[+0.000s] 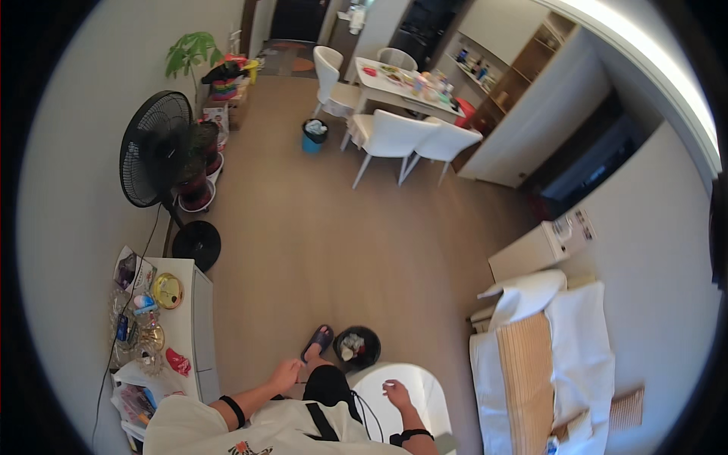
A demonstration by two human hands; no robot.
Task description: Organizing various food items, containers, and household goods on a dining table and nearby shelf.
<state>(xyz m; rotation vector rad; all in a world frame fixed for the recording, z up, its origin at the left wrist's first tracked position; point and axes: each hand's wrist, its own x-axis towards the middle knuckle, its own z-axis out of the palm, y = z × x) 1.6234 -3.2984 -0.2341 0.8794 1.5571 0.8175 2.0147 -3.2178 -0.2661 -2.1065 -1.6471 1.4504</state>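
Observation:
My left hand (286, 374) is at the lower middle with its fingers loosely bent, beside my leg and the sandal (318, 338) on my foot. Whether it holds anything is too small to make out. My right hand (396, 393) hangs over the rounded white table (424, 380), its fingers curled; a pale spot shows at the fingertips, perhaps something small. A black waste bin (372, 355) with crumpled litter stands on the floor between the sandal and the white table.
A white cabinet (202, 318) bearing glassware and a gold dish (168, 291) runs along the left. Behind it stands a black pedestal fan (156, 149). A covered sofa (577, 341) lies to the right. White chairs (398, 133) surround a laden dining table (369, 85), near a blue bin (311, 145).

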